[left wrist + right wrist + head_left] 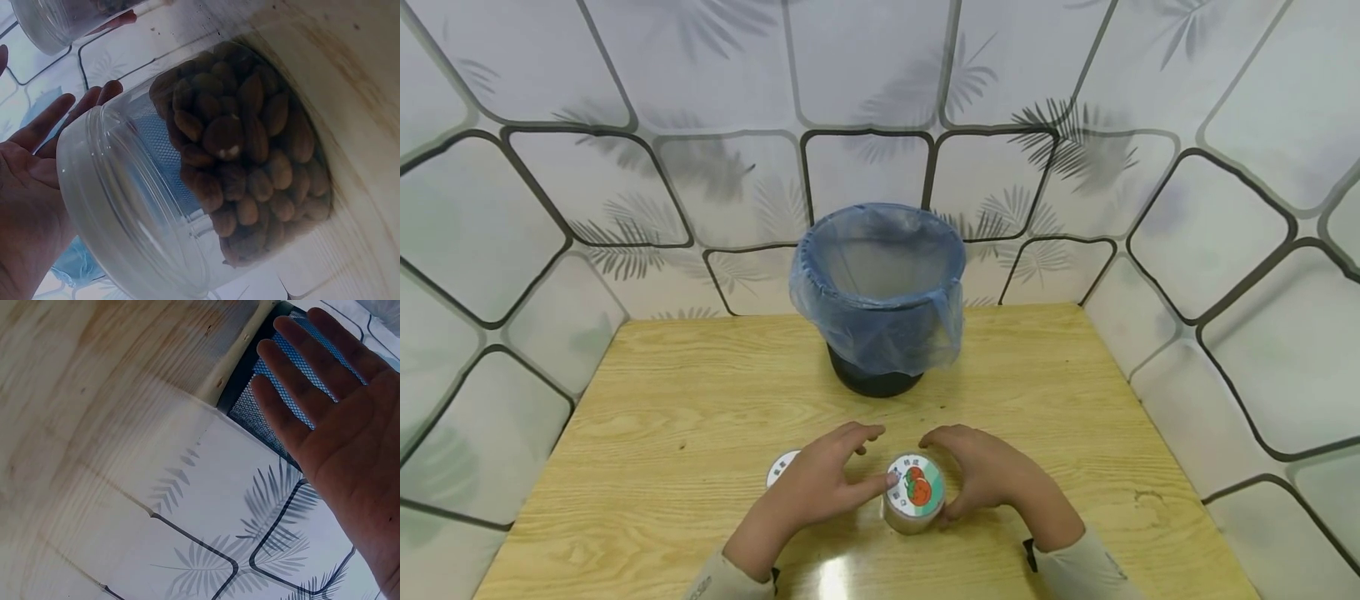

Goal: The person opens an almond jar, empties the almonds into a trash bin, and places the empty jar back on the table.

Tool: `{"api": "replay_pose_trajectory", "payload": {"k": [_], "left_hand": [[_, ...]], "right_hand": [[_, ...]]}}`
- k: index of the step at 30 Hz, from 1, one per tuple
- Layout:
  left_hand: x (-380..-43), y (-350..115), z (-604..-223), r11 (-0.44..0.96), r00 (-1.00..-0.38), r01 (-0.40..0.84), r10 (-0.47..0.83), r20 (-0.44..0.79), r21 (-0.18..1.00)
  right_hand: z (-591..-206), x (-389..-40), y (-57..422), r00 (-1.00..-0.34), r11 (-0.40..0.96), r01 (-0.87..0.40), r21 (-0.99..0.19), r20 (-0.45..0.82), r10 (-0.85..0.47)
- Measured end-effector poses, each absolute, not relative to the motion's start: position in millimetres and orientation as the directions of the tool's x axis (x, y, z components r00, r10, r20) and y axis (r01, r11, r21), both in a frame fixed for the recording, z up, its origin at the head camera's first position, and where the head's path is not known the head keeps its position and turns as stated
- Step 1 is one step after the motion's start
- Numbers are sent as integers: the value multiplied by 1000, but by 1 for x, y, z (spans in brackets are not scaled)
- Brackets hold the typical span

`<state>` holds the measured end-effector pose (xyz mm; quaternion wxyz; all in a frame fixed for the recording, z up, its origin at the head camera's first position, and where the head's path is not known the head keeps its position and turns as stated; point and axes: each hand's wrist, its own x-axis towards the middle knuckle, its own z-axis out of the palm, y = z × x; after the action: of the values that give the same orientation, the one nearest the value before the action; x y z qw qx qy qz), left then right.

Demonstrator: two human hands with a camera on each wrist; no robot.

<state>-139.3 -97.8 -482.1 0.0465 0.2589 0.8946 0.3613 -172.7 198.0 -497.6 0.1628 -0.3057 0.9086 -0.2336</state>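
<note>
A clear round jar, its white-and-green lid [916, 486] printed with orange-red fruits, stands on the table between the hands. My left hand [827, 475] is on its left with fingers spread, and the thumb tip overlaps the lid's edge. On the jar's other side, my right hand [992, 473] curves loosely, its thumb close to the jar's side. A second white lid [781, 465] is partly hidden behind the left hand. In the left wrist view, a clear jar of brown nuts [250, 150] fills the front, and part of another jar [53, 25] shows at top left.
Farther back on the wooden table [700, 375] stands a black mesh bin [874, 382] lined with a blue plastic bag [895, 333]. Patterned white panels [865, 67] with leaf prints rise at the back and both sides.
</note>
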Motion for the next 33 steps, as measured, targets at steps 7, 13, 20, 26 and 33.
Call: {"api": "replay_pose_trajectory", "payload": {"k": [7, 13, 20, 26, 33], "left_hand": [[-138, -98, -483, 594, -854, 439, 509, 108, 674], [-138, -96, -484, 592, -852, 436, 514, 99, 678], [-137, -94, -483, 589, -844, 456, 523, 116, 667], [-136, -92, -484, 581, -835, 478, 533, 136, 658], [-135, -90, -485, 563, -821, 506, 546, 166, 653]], "right_hand": [[-497, -174, 195, -748, 688, -481, -544, -155, -646], [-496, -172, 194, -745, 675, -475, -565, -151, -650], [-498, -172, 194, -744, 669, -478, -569, -142, -653], [-499, -171, 194, -742, 667, -481, -569, -141, -655], [-500, -170, 193, -741, 668, -487, -563, -139, -657]]}}
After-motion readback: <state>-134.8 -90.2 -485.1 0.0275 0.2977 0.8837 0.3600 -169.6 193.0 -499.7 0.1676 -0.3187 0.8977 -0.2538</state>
